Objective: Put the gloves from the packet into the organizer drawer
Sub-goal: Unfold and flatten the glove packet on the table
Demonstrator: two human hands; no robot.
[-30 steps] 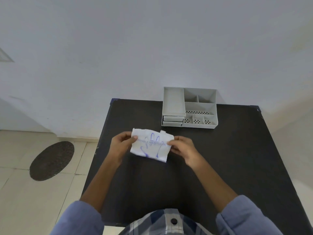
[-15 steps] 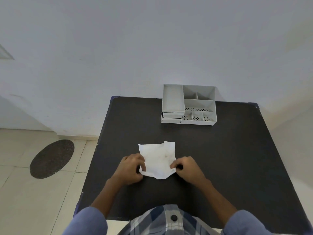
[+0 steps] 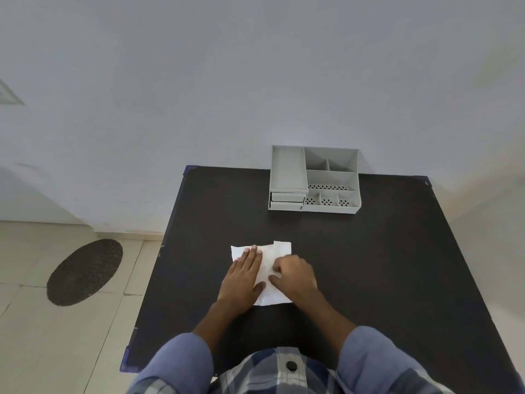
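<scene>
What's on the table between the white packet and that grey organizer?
Nothing: in the head view, only bare black table separates the packet from the organizer.

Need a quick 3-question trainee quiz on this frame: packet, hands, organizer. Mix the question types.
1. True or false: the packet lies on the table.
2. Which hand rests flat, fingers spread, on the packet? A) left hand B) right hand C) neither
3. Fill in: the organizer stands at the table's ___ edge, by the wall.

Key
1. True.
2. A. The right hand is curled, fingertips pinching at the packet's middle.
3. Far. Both its drawers look shut, and no gloves are out yet.
</scene>
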